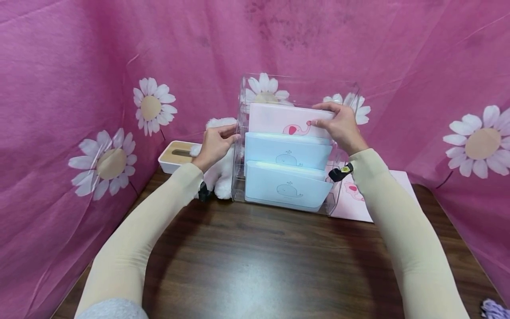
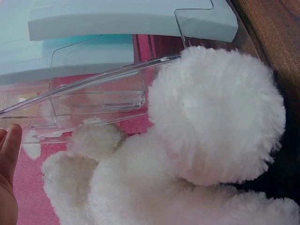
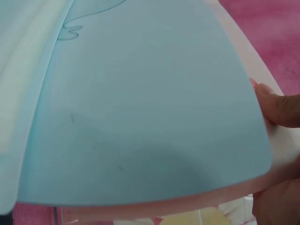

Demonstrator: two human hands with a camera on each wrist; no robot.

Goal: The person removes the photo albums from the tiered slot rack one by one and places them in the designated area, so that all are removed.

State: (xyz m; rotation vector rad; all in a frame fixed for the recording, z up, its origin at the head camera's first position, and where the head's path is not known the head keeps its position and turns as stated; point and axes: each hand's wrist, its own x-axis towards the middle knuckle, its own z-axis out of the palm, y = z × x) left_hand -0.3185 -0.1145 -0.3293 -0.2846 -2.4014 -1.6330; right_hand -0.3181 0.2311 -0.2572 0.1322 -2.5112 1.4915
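A clear rack (image 1: 299, 80) with stepped slots stands at the back of the table. In its top slot sits a pink elephant-print folder (image 1: 271, 117). My right hand (image 1: 340, 126) pinches that folder by its right edge, thumb in front, fingers behind. Below it are a blue whale-print folder (image 1: 264, 149) in the middle slot and another blue folder (image 1: 263, 184) in the bottom slot. My left hand (image 1: 215, 146) holds the rack's left side between thumb and fingers. In the left wrist view only part of this hand shows, its finger (image 2: 11, 150) at the clear edge.
A white plush toy (image 1: 225, 177) stands right beside the rack's left side. Behind it is a white box with a wooden lid (image 1: 177, 155). Pink elephant-print folders (image 1: 354, 206) lie right of the rack. A pink flowered cloth (image 1: 191, 53) hangs around the wooden table (image 1: 247, 257).
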